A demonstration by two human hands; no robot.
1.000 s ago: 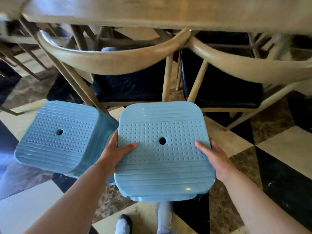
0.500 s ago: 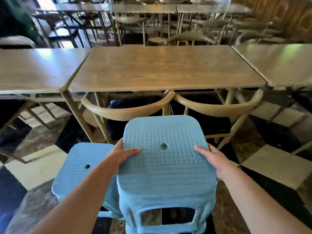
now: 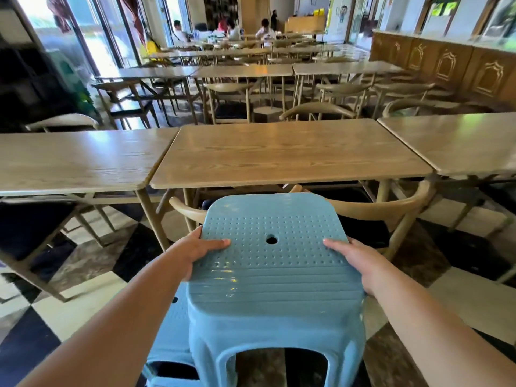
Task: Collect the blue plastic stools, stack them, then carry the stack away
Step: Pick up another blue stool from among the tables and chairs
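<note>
The stool (image 3: 275, 277) is held upright in front of the table (image 3: 290, 155). Left hand (image 3: 199, 251) and right hand (image 3: 356, 259) grip its seat edges, thumbs on top, arms extended. Another stool (image 3: 167, 342) sits lower left.

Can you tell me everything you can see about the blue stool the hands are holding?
The blue stool looks like light blue plastic. Its squarish seat has rounded corners, rows of little bumps, a round hole in the middle and grooved lines along the near edge. Legs with arched openings hang below. It is upright, held up in front of a wooden table. The left hand and right hand grip its sides, thumbs on top. Another blue stool peeks out lower left.
</note>
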